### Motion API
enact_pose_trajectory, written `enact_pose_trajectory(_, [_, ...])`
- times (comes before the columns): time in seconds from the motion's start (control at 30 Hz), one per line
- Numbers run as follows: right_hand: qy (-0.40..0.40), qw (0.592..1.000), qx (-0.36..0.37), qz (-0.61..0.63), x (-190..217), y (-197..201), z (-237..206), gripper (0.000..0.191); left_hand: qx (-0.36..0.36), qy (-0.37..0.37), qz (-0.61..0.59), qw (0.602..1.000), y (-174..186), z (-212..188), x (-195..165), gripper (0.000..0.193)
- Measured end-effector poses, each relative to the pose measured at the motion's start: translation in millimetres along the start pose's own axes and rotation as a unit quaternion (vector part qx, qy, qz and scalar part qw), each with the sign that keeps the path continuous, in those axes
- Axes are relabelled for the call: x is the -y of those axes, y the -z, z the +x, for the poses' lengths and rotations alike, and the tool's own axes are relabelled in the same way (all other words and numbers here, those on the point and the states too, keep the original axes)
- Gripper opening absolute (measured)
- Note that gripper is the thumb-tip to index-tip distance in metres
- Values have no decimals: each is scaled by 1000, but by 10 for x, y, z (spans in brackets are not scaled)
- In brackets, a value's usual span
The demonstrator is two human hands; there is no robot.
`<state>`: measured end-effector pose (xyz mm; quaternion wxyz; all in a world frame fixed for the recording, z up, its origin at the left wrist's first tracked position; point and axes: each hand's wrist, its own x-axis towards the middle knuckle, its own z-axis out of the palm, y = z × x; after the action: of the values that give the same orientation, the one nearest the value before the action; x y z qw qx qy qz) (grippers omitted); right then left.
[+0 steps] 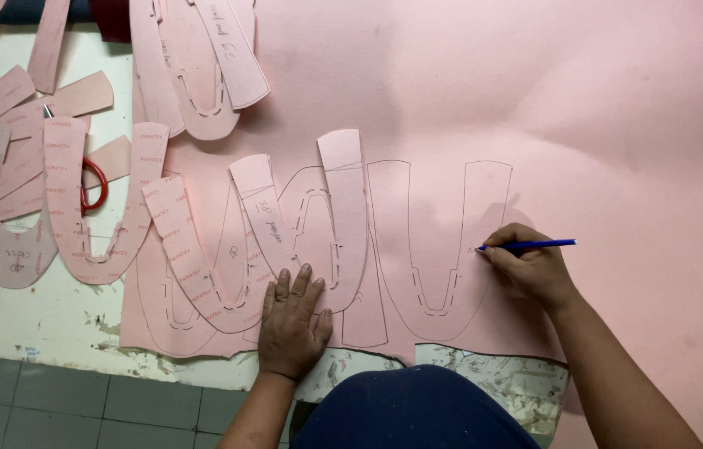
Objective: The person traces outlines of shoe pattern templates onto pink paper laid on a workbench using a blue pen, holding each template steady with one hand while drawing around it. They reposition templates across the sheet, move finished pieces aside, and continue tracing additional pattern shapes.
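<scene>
A blue pen [534, 244] lies nearly level, tip on the pink sheet [617, 125].

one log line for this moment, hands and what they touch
left hand: flat on U-shaped template | right hand: holds blue pen, tip on pink sheet | traced outline by pen | scissors far left

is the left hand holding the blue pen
No, the blue pen is in the right hand; the left hand lies flat on a pink pattern piece.

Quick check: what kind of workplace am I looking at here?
Probably a shoe-making or pattern-cutting workshop: U-shaped pink templates lie about, more outlines are traced on a large pink sheet, and the right hand holds a blue pen.
</scene>
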<state>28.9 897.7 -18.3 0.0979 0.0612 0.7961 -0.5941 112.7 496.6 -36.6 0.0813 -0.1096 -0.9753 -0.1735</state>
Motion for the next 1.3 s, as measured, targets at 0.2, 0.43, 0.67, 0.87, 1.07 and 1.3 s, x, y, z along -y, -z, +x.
enact_pose_trajectory(0.2, [-10, 1000, -7, 28, 17, -20, 16, 7, -5, 0, -7, 1000, -7, 3, 13, 47])
enact_pose_trajectory(0.43, [-2, 996, -32, 78, -8, -61, -3, 8, -6, -1, -9, 1000, 26, 1, 3, 47])
enact_pose_trajectory(0.67, [-85, 987, -107, 83, 143, -132, -125, 8, 10, -15, -51, 999, 237, -16, 76, 58])
enact_pose_trajectory(0.87, [-130, 968, -29, 215, 419, -579, -415, 22, 41, -53, -80, 995, 412, -62, 141, 58])
enact_pose_trajectory(1.07, [-215, 919, 80, 322, 566, -1417, -564, 39, 51, -42, -120, 991, 507, -128, 288, 57])
enact_pose_trajectory(1.3, [-247, 922, -20, 297, 895, -1985, -552, 44, 86, -17, -274, 958, 739, -160, 582, 54])
